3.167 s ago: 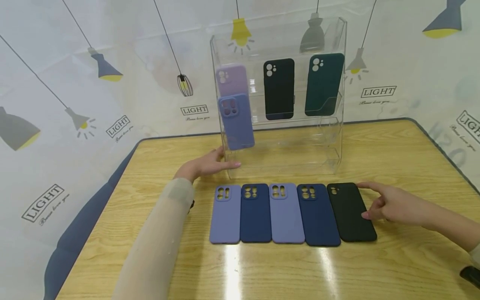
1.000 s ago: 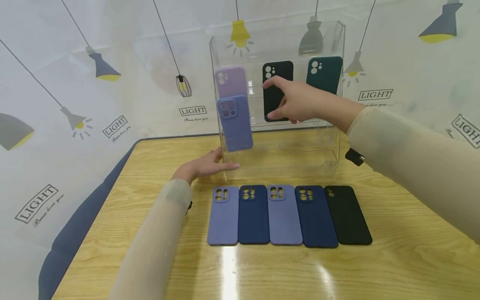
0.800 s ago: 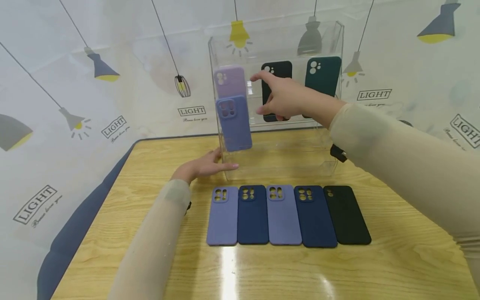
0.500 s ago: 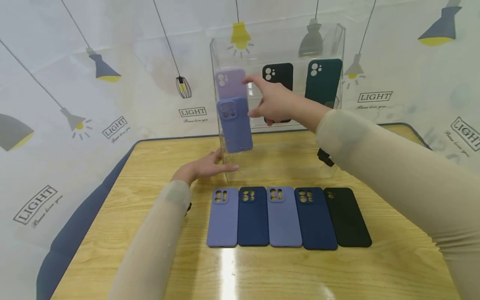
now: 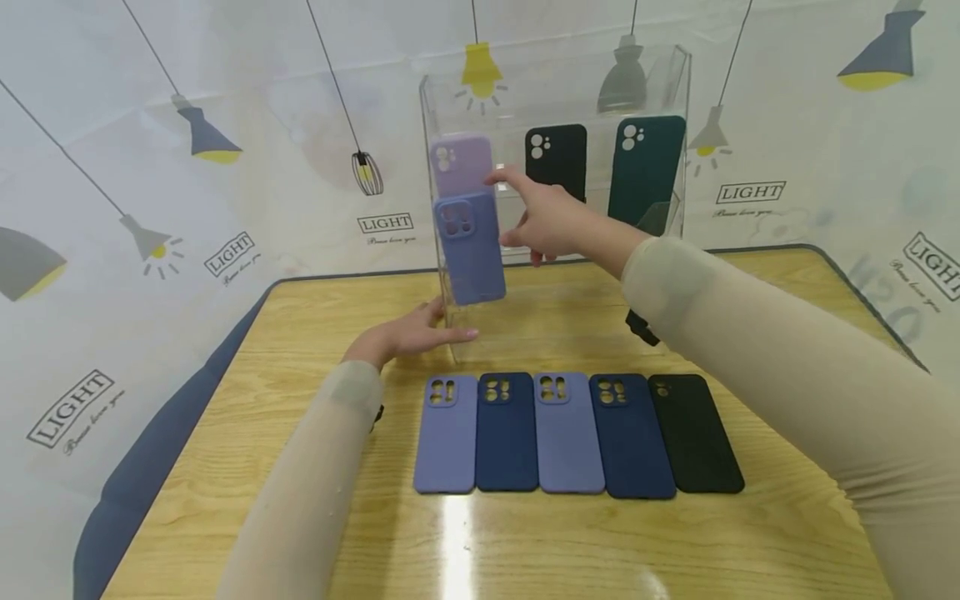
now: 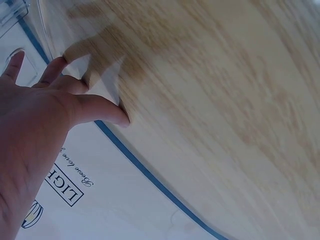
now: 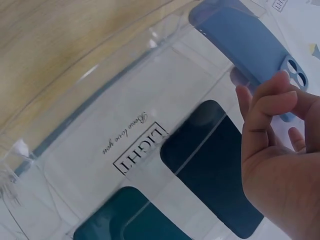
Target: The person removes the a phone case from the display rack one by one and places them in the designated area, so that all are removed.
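Observation:
My left hand (image 5: pixel 416 329) rests against the lower left side of a clear acrylic display stand (image 5: pixel 555 342), thumb across its front and the other fingers at its side. In the left wrist view the fingers (image 6: pixel 102 107) are spread and fairly straight. At the stand's left column, a periwinkle phone case (image 5: pixel 474 258) stands in front of a lilac phone case (image 5: pixel 461 162). My right hand (image 5: pixel 551 217) is at the right edge of these two, index finger and thumb apart; whether they touch is unclear. Behind it stands a black phone case (image 5: pixel 558 150), partly covered.
A dark green phone case (image 5: pixel 648 162) stands at the stand's right. On the wooden table (image 5: pixel 570 550), a row of several phone cases lies before the stand: purple (image 5: pixel 446 442), navy (image 5: pixel 507 442), purple (image 5: pixel 570 442), navy (image 5: pixel 635 442) and black (image 5: pixel 697 442).
The right hand has left the black case at the row's right end and travelled up and left across the stand to the periwinkle case, lowering slightly at the end. The left hand stays put.

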`<state>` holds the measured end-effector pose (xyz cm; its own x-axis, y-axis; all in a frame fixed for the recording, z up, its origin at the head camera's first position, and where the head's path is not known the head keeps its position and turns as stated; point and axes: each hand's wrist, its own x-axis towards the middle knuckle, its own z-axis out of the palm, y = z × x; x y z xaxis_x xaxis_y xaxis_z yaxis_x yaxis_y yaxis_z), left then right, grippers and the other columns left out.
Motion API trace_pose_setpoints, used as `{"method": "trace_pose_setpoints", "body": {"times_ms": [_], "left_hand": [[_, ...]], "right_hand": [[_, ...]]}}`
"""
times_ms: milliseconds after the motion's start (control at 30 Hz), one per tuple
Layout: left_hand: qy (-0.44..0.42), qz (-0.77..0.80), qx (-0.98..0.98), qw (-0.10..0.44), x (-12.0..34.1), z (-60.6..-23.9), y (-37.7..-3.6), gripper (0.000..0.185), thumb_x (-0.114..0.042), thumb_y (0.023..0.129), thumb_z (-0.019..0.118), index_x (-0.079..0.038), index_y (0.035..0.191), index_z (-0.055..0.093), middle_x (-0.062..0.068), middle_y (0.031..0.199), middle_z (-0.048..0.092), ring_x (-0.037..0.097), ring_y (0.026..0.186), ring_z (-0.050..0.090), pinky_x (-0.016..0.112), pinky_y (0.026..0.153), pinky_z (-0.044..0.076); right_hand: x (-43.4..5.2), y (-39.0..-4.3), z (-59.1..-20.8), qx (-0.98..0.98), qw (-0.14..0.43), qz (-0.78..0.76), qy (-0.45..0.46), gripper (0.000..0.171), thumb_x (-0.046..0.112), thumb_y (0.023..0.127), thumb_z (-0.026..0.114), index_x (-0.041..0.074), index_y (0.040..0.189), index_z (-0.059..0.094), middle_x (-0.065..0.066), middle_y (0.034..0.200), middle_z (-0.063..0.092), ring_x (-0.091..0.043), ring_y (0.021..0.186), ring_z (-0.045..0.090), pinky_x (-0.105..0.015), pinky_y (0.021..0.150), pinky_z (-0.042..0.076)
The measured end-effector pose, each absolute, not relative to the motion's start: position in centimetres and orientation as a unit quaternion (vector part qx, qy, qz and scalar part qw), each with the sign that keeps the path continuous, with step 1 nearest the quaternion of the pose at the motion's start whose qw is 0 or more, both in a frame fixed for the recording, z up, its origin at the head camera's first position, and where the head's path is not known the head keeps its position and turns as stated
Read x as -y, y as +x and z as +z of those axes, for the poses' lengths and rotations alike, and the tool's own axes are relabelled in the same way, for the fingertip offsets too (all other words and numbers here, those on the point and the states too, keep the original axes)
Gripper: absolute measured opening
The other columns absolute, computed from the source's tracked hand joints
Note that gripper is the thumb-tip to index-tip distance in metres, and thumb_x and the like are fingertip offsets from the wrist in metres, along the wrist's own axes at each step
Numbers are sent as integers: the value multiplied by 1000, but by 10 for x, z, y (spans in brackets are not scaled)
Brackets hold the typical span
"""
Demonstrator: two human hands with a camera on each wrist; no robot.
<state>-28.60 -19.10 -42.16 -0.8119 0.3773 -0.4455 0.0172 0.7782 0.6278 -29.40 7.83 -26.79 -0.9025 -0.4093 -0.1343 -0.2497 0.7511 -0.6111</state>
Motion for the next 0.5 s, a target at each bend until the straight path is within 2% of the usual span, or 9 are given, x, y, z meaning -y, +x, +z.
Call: {"method": "trace_pose_setpoints", "body": {"times_ms": [233, 500], "left_hand": [[111, 323, -897, 280, 193, -424, -285, 124, -85, 86, 63, -27, 173, -5, 16, 181, 7, 38, 168, -6, 66, 134, 10], [111, 321, -898, 280, 192, -423, -286, 127, -88, 84, 63, -26, 173, -5, 15, 181, 6, 37, 169, -3, 66, 134, 14]], "right_hand": [[-73, -294, -278, -922, 133, -315, -183, 86, 18, 106, 67, 45, 168, 13, -14, 128, 74, -25, 65, 72, -42, 67, 63], [-67, -295, -290, -922, 122, -317, -184, 91, 16, 105, 68, 45, 168, 10, -12, 121, 76, -28, 67, 75, -40, 64, 64]]}}
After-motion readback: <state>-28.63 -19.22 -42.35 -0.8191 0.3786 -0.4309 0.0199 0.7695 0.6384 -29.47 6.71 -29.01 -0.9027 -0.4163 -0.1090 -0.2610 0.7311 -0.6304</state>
